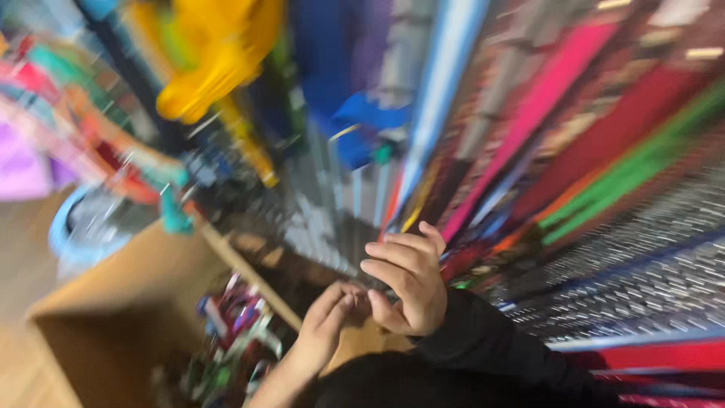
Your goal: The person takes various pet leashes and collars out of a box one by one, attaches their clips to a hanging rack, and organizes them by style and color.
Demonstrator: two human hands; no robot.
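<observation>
The view is heavily motion-blurred. My right hand (408, 283), in a black sleeve, is low in the middle with its fingers curled inward. My left hand (326, 325) rises from below with a bare forearm, and its fingertips meet the right hand near the thumb. Whether anything small sits between the two hands is lost in the blur. Both hands hover just above the rim of an open cardboard box (136, 272) and in front of stacked colourful fabrics (589, 151).
The cardboard box holds a jumble of colourful small items (238, 332). Rolls or folds of pink, red, green and patterned cloth fill the right side. A yellow garment (219, 53) hangs at the top left. A light blue round tub (75, 227) stands on a wooden floor (23, 249).
</observation>
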